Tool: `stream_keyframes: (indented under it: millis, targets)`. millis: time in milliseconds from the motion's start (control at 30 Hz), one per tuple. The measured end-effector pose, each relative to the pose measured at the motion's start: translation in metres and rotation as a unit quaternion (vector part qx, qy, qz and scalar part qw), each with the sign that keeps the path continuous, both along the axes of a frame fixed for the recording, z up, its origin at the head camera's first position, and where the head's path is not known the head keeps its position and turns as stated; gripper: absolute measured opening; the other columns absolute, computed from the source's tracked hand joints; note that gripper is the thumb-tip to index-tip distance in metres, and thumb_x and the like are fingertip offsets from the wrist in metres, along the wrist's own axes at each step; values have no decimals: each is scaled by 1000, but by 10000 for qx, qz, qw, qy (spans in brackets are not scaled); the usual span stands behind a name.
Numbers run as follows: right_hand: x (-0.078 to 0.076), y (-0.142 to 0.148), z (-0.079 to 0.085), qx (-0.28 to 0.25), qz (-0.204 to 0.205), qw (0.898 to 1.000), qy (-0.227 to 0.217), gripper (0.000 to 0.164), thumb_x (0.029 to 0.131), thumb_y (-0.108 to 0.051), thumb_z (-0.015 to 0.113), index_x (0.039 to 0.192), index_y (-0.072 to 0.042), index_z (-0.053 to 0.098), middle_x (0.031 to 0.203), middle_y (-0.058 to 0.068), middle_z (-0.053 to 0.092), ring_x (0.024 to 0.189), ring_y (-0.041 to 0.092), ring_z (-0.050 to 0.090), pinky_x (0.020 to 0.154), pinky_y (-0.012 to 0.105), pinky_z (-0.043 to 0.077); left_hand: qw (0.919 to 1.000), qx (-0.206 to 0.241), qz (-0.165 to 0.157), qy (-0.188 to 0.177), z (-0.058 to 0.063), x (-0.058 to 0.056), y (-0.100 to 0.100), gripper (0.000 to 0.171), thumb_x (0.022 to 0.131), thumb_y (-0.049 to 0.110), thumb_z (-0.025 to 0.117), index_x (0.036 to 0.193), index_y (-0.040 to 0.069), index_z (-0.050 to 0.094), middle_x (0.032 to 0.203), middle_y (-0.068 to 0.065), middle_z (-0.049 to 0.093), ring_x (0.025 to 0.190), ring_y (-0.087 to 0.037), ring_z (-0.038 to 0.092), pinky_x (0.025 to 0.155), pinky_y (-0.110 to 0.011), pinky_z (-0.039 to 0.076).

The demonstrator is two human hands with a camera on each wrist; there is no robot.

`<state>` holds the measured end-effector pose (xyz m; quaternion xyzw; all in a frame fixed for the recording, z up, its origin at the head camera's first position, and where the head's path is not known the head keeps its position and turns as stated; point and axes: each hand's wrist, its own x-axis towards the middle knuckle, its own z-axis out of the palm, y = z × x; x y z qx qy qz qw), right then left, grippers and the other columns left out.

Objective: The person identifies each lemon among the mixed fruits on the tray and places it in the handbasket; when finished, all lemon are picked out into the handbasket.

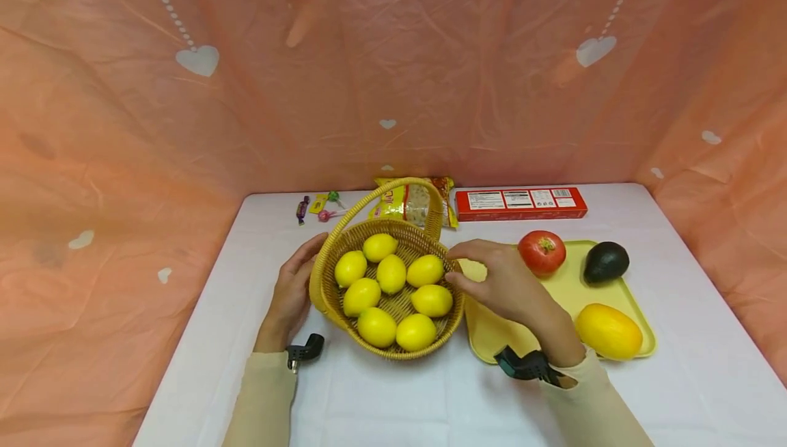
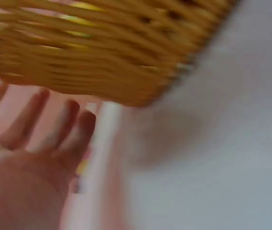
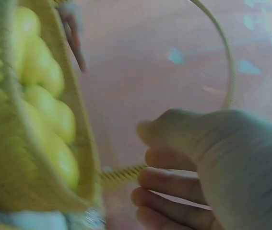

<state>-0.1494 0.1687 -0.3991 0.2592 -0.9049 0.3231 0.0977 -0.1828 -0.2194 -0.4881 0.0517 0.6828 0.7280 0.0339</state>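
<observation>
A woven wicker basket (image 1: pixel 393 357) with an arched handle (image 1: pixel 364 202) holds several yellow lemons (image 1: pixel 377 327), and its body is tilted toward me. My left hand (image 1: pixel 292 293) is at its left side; in the left wrist view the extended fingers (image 2: pixel 65 125) lie just under the woven wall, with the palm turned up. Over on the right, my right hand (image 1: pixel 501 279) is beside the rim, its fingertips overlapping the edge in the head view. The right wrist view shows those fingers (image 3: pixel 171 184) loosely bent, a gap between them and the basket.
Right of the basket, a yellow tray (image 1: pixel 568 290) bears a red pomegranate-like fruit (image 1: pixel 541 253), a dark avocado (image 1: pixel 605 262) and a yellow mango-like fruit (image 1: pixel 609 332). Behind stand a yellow snack bag (image 1: pixel 415 204) and a red box (image 1: pixel 521 204). Wrapped candies (image 1: pixel 302 210) lie at back left.
</observation>
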Motion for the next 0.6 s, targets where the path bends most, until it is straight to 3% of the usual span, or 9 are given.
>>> stream_keyframes:
  millis: [67,133,200,267,367,433,500,600]
  targets:
    - [-2,12,7,-93,-245,9991,341,32,92,-20,89,121,-9,82,122,8,82,121,32,76,106,56,62,9974,-625,184,295,19,2,-1,46,118,12,45,163,8,50,165,-10,52,137,-12,60,110,-15,54]
    - [-4,24,15,-234,-443,9959,752,35,90,-17,90,123,-8,82,124,10,81,121,34,76,106,55,62,9871,-1365,400,737,41,4,-4,46,116,9,48,161,6,53,163,-12,54,139,-16,58,109,-10,51]
    - [-6,35,24,-299,-668,9899,1211,40,88,-15,92,125,-7,81,126,11,80,122,34,75,108,47,61,9708,-1918,594,1316,67,7,-7,46,114,7,52,160,3,54,163,-16,55,146,-23,54,112,-8,46]
    - [-7,46,35,-340,-893,9818,1638,46,85,-14,93,128,-6,79,130,13,79,124,35,74,112,35,59,9485,-2413,831,1875,95,11,-11,47,112,5,57,159,4,55,163,-17,56,147,-29,52,113,-7,43]
    - [-7,59,53,-399,-1203,9694,2103,55,85,-16,91,136,-4,75,138,17,74,129,40,69,117,38,56,9062,-3002,1304,2678,134,19,-18,52,106,3,62,158,7,58,161,-16,58,148,-35,52,117,-10,40]
    - [-7,66,63,-365,-1376,9613,2359,59,90,-29,85,141,-3,71,145,20,69,134,44,63,121,47,53,8729,-3384,1631,3113,157,23,-23,54,104,6,64,157,8,59,160,-18,58,148,-39,52,124,-25,41]
    - [-8,72,72,-166,-1550,9536,2576,69,96,-45,74,148,-1,65,152,24,63,140,49,57,122,62,48,8364,-3713,1945,3532,174,25,-26,54,102,10,63,156,6,60,158,-22,59,148,-46,51,127,-43,41]
    - [-11,81,77,327,-1776,9451,2723,86,102,-66,53,158,0,53,164,28,49,148,54,45,130,68,33,7844,-4313,2221,3863,187,27,-28,57,102,24,59,155,2,58,157,-30,54,146,-57,45,122,-70,37]
